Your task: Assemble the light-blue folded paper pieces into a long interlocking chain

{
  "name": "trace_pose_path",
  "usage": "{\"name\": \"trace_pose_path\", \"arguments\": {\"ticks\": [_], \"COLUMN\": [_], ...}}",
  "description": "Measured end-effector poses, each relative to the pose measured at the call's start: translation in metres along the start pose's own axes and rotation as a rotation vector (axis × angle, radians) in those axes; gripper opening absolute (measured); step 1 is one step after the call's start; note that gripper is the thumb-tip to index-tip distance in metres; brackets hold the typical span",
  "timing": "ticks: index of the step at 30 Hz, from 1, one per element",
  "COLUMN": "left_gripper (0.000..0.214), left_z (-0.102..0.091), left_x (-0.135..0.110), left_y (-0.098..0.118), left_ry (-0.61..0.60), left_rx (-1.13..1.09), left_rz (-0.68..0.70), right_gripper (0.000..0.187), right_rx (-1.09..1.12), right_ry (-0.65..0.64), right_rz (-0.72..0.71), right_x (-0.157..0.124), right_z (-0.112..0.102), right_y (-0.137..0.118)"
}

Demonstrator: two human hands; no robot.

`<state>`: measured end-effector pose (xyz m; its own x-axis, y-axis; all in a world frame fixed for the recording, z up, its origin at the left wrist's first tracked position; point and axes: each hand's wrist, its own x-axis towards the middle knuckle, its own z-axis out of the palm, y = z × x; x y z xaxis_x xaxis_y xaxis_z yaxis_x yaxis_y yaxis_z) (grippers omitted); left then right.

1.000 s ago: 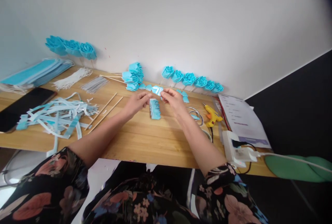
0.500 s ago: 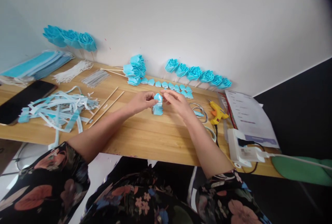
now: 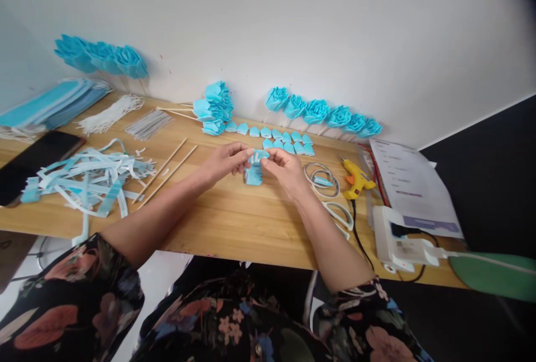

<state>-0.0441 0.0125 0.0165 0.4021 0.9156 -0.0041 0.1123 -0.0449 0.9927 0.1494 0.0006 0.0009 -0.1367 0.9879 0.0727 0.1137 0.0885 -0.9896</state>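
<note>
Between my hands a small folded blue petal piece [image 3: 258, 155], with white showing on its face, is held up over the table. My left hand [image 3: 229, 161] pinches its left side, and my right hand [image 3: 285, 167] grips its right edge between thumb and fingers. Just below, a stack of blue pieces [image 3: 253, 176] lies on the wood, partly covered by my fingers. Behind my hands, rows of folded blue petals [image 3: 277, 134] are laid out. Two wooden sticks [image 3: 170, 175] rest left of my left forearm.
Blue fabric roses [image 3: 316, 112] lean along the wall, with a bunch of blue roses [image 3: 214, 108] nearby. A yellow glue gun [image 3: 357, 179], tape rolls [image 3: 329, 190], scissors [image 3: 340, 215] and a power strip [image 3: 387, 239] stand right. Cut strips [image 3: 90, 175] and a phone [image 3: 36, 163] lie left.
The petal piece has gone from upright and narrow to spread sideways between both hands. My right fingers have closed on its right edge. The view has shifted slightly.
</note>
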Motion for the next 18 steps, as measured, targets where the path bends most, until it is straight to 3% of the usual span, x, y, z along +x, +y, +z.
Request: {"name": "trace_pose_path", "arguments": {"ticks": [5,18], "left_gripper": [0.030,0.030], "left_z": [0.001,-0.001], "left_x": [0.000,0.000], "left_y": [-0.005,-0.007], "left_ry": [-0.041,-0.100], "left_rx": [0.023,-0.026], "left_rz": [-0.022,-0.011], "right_gripper": [0.034,0.037], "right_rx": [0.025,-0.014], "right_ry": [0.038,-0.056], "right_rz": [0.000,-0.001], "right_x": [-0.001,-0.003], "right_z": [0.002,0.003], "right_y": [-0.005,0.002]}}
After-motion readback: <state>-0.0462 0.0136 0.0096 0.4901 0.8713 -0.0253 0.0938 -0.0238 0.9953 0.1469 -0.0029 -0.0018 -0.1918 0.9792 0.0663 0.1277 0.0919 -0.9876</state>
